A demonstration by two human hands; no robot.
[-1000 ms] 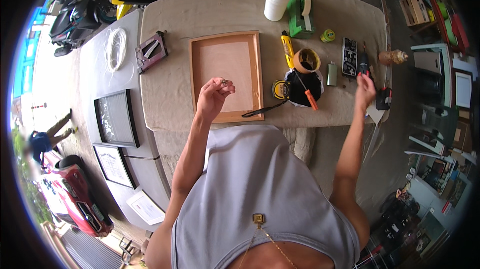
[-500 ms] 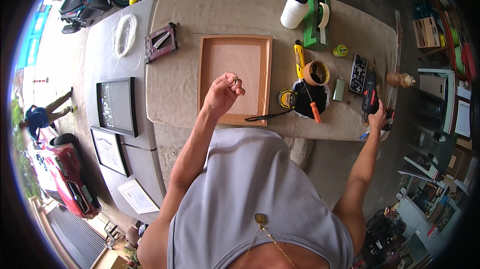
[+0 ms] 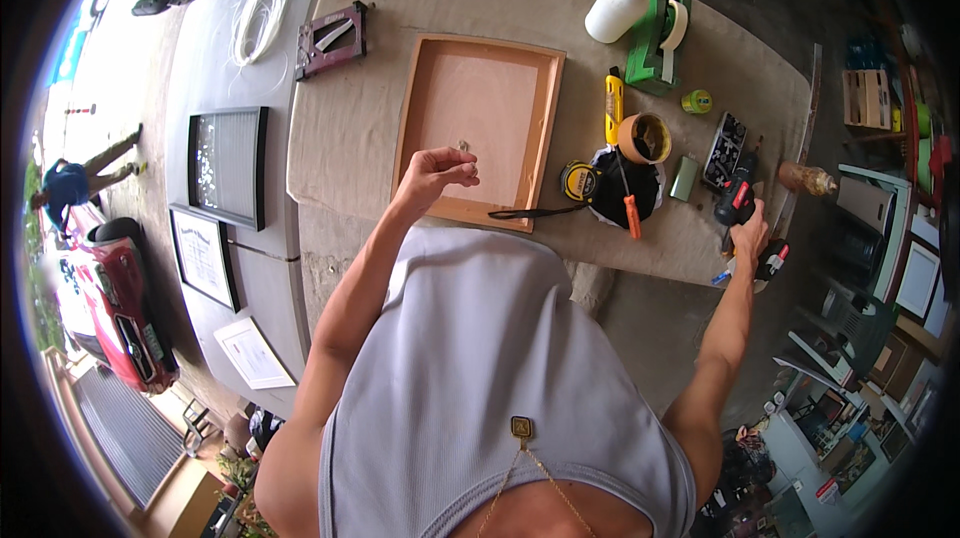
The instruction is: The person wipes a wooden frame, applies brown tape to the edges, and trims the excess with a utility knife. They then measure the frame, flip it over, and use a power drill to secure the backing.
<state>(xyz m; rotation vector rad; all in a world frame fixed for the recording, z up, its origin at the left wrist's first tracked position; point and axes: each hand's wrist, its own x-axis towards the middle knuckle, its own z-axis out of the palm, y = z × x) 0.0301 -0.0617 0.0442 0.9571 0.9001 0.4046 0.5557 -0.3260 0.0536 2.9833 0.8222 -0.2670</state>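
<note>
My left hand (image 3: pixel 440 176) is closed in a pinch over the near left part of a shallow wooden frame (image 3: pixel 408 128). A small metal piece (image 3: pixel 463 146) sticks up from its fingertips, too tiny to make out its kind. Far to the right, my right hand (image 3: pixel 748 232) is wrapped round the grip of a black and red cordless drill (image 3: pixel 735 200) at the table's right end. The drill's long bit points away from me. A black case of small bits (image 3: pixel 723 150) lies just beside the drill.
Between frame and drill lie a tape measure (image 3: pixel 580 181), a yellow cutter (image 3: pixel 613 110), a tape roll (image 3: pixel 644 139), an orange-handled screwdriver (image 3: pixel 632 216) and a green box (image 3: pixel 684 179). Behind stand a white spray bottle (image 3: pixel 612 13) and green tape dispenser (image 3: pixel 645 43). A staple gun (image 3: pixel 332 41) lies left.
My left hand has turned so its back faces up more, the metal piece still pinched. My right hand stays on the drill. The whole view has shifted slightly.
</note>
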